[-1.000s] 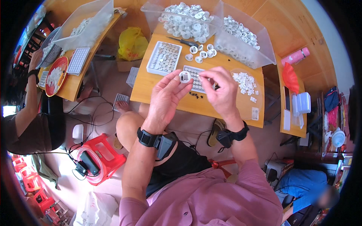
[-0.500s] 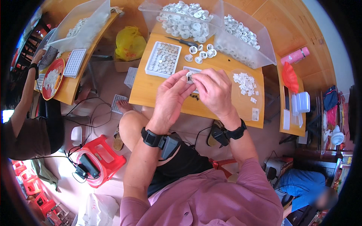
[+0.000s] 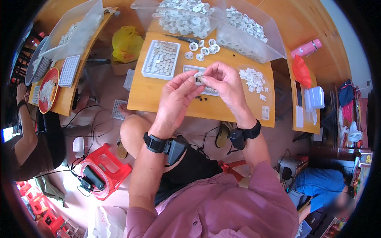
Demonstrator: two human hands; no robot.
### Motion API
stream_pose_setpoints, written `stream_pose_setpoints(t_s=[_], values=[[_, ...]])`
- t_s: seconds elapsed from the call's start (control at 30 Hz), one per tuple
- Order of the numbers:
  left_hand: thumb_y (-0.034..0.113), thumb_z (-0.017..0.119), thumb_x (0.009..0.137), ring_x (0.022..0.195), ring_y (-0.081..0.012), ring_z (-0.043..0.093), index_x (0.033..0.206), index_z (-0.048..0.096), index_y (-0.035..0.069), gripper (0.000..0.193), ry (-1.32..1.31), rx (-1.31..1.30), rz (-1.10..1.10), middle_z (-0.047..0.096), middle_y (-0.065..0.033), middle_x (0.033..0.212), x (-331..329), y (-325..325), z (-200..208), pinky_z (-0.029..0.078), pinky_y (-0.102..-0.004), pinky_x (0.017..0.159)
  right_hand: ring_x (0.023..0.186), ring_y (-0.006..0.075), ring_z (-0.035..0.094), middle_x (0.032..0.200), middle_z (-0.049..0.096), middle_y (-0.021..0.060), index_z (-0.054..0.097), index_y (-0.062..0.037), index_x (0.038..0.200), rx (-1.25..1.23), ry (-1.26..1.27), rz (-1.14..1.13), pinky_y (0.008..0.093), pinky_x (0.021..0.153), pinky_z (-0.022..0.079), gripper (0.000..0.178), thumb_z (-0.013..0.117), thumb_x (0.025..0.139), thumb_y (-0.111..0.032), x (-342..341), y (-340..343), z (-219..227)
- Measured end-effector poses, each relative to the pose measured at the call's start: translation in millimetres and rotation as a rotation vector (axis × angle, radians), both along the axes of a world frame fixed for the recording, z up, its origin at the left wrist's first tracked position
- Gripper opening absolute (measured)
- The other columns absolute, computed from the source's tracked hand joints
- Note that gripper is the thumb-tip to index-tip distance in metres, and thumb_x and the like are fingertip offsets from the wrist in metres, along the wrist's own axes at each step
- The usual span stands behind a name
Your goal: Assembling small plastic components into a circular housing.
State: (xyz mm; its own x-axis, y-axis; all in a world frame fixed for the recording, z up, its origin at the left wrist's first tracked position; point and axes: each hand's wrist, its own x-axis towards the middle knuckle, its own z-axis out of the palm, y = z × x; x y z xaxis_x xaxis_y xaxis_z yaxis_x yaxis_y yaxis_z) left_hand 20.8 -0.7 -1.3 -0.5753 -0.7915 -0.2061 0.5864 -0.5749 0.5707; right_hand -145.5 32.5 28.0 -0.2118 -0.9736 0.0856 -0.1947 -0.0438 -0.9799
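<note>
Above the table's front part, my left hand (image 3: 174, 97) pinches a small round white plastic part (image 3: 197, 79) with a dark slot in its face. Thumb and fingertips of my right hand (image 3: 225, 81) are closed against the same part from the right; whether they hold a tiny piece as well is hidden. Beneath the hands lies a small white tray (image 3: 189, 69), partly covered by them. Several tiny black pieces (image 3: 201, 98) lie just in front of it. To the left stands a white tray (image 3: 145, 71) filled with silvery discs.
Two clear bins (image 3: 260, 55) of white round parts stand at the back. A black-handled tool (image 3: 186, 39) and several loose round parts (image 3: 204, 51) lie before them. Small white pieces (image 3: 252, 80) lie at right. Co-workers sit left and lower right; a red stool (image 3: 115, 162) stands at left.
My right fingers have shifted on the round part, the thumb now pressing its near side. The whole view has swung slightly, and the left co-worker's arm has moved lower.
</note>
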Motion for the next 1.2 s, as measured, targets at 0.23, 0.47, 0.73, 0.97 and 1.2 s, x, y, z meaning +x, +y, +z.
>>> stream_pose_setpoints(t_s=[0.23,0.47,0.73,0.97,1.2], values=[[0.007,0.054,0.099,0.110,-0.0317,0.064,0.125,0.054,-0.006,0.029,0.044,0.007,0.121,0.064,-0.0183,0.117,7,-7,2,0.054,-0.0353,0.099,0.066,0.0134,0.061,0.082,0.069,0.0083,0.072,-0.0008,0.094,0.013,0.637,-0.317,0.0272,0.062,0.049,0.013,0.069,0.082,-0.005,-50,16,-6],[0.007,0.053,0.099,0.110,-0.0316,0.064,0.126,0.053,-0.006,0.030,0.031,0.020,0.126,0.064,-0.0186,0.117,3,-5,2,0.054,-0.0361,0.099,0.071,0.0252,0.066,0.084,0.068,0.0129,0.075,-0.0048,0.090,0.115,0.676,-0.194,0.0354,0.067,0.052,0.011,0.070,0.081,-0.010,-59,20,-38],[0.007,0.053,0.099,0.109,-0.0320,0.065,0.125,0.053,-0.006,0.029,0.010,0.016,0.121,0.064,-0.0183,0.116,0,-7,-1,0.055,-0.0358,0.098,0.078,0.0296,0.065,0.085,0.067,0.0131,0.075,-0.0057,0.088,0.161,0.774,-0.164,0.0401,0.072,0.051,0.013,0.070,0.080,-0.015,-53,6,-43],[0.006,0.053,0.099,0.108,-0.0327,0.065,0.124,0.053,-0.006,0.027,0.022,0.022,0.136,0.064,-0.0191,0.115,2,-5,3,0.055,-0.0355,0.097,0.078,0.0310,0.065,0.086,0.067,0.0141,0.074,-0.0051,0.090,0.159,0.818,-0.124,0.0406,0.072,0.051,0.016,0.069,0.080,-0.016,-49,6,-40],[0.006,0.052,0.100,0.108,-0.0315,0.066,0.123,0.054,-0.006,0.026,0.052,0.030,0.124,0.064,-0.0189,0.115,-2,-5,-1,0.055,-0.0353,0.097,0.065,0.0159,0.064,0.080,0.067,0.0082,0.070,-0.0009,0.085,-0.105,0.476,-0.255,0.0272,0.057,0.049,0.005,0.069,0.081,-0.003,-13,15,9]])
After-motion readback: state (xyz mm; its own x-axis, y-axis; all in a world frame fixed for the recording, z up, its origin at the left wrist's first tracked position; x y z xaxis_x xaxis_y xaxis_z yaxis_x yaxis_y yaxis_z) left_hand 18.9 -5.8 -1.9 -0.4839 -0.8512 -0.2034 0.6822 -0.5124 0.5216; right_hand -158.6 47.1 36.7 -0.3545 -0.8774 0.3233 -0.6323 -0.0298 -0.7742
